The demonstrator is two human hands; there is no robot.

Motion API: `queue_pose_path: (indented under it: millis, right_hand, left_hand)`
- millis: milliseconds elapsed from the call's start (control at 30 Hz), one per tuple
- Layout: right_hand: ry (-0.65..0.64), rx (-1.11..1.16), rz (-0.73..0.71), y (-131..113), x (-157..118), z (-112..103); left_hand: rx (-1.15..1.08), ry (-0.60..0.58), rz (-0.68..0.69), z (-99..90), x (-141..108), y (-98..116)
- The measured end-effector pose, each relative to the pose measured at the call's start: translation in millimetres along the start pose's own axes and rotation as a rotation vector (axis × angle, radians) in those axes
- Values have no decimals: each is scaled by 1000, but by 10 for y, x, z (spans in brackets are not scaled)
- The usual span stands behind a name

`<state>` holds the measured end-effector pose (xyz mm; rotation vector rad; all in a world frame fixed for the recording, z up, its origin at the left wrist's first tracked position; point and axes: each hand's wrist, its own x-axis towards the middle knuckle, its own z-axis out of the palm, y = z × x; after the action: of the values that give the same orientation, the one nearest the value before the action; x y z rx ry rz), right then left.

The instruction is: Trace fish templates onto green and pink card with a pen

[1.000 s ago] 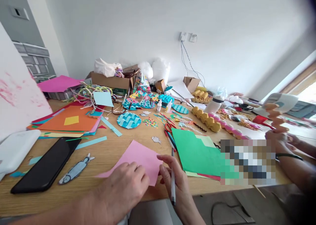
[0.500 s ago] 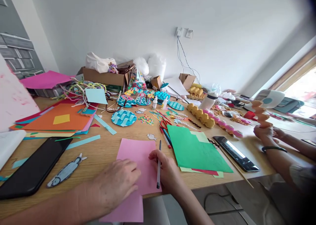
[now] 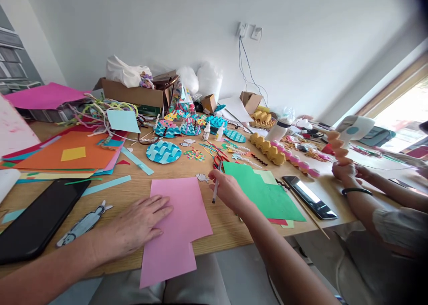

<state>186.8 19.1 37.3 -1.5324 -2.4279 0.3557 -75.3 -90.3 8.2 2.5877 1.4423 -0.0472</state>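
My left hand [image 3: 143,220] lies flat with its fingers stretched out on the left part of a pink sheet of paper [image 3: 182,211]. The sheet has a notch at its lower right and overhangs the front table edge. My right hand [image 3: 229,190] is closed around a pen [image 3: 217,185] with a clear barrel, just right of the pink sheet. Behind the pen lies a small paper fish [image 3: 202,177]. Green paper [image 3: 264,193] is partly under or behind my right wrist. Red-handled scissors [image 3: 219,160] show beyond my fingers.
At left are a black phone [image 3: 43,220], a grey paper figure [image 3: 85,224] and orange paper [image 3: 67,149]. A blue wavy disc [image 3: 163,151] and glue bottles [image 3: 207,131] stand farther back. At right, another person's hands [image 3: 344,171] hold an orange wavy strip [image 3: 337,149] beyond a second phone [image 3: 310,197].
My right hand has moved forward off the pink sheet with the pen, covering the markers. My left hand has flattened and spread its fingers. The view has shifted slightly.
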Motion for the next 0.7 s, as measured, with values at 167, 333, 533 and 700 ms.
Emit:
queue_pose_path:
  millis: [167,333,533,700]
  right_hand:
    - [-63,-30,-38,-21,270,29]
    - [-114,-43,-90,-24,445,95]
    - [-100,-73,-76,62,522,176]
    - [-40,-85,-49,44,463,106]
  left_hand:
    - [44,49,-8,76,-6,-52]
    - [17,96,-46,31,-150,101]
    - [-83,-22,0,-45,-436,369]
    - [-89,38,-127,-384,-651,37]
